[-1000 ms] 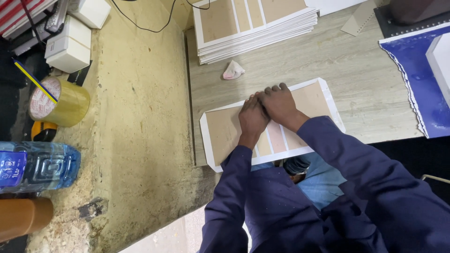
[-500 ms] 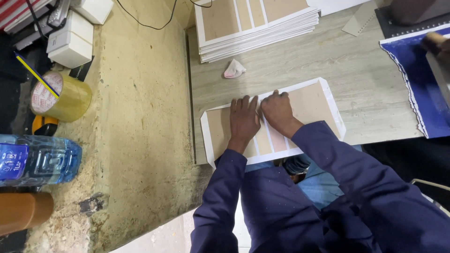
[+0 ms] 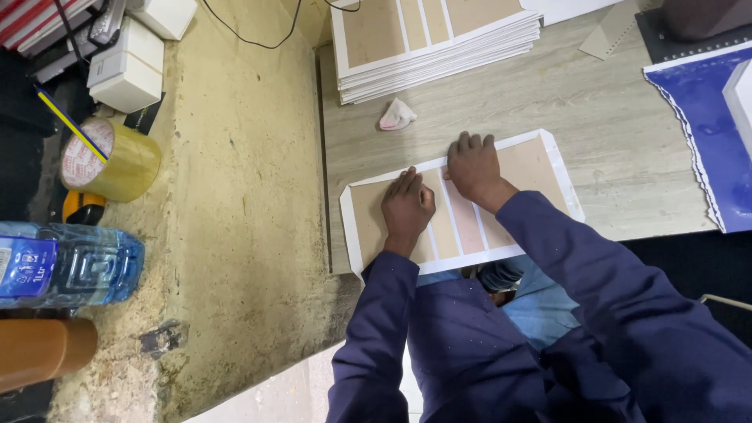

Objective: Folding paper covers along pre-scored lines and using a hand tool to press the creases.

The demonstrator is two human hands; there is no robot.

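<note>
Both hands, left hand (image 3: 407, 207) and right hand (image 3: 472, 164), press flat-fingered, gripping nothing, on the white-bordered brown cardboard sheet (image 3: 462, 205) mid-frame; even pressure likely suits smoothing.

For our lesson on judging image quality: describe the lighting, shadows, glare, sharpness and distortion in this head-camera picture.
Head view: light is soft and even; both hands, left and right, cast only faint shadows on the white-bordered brown card sheet. Mild glare shows on the clear plastic water bottle and the yellowish tape roll. The centre is sharp; the grey wood-grain tabletop tilts and bends slightly towards the frame edges.
</note>
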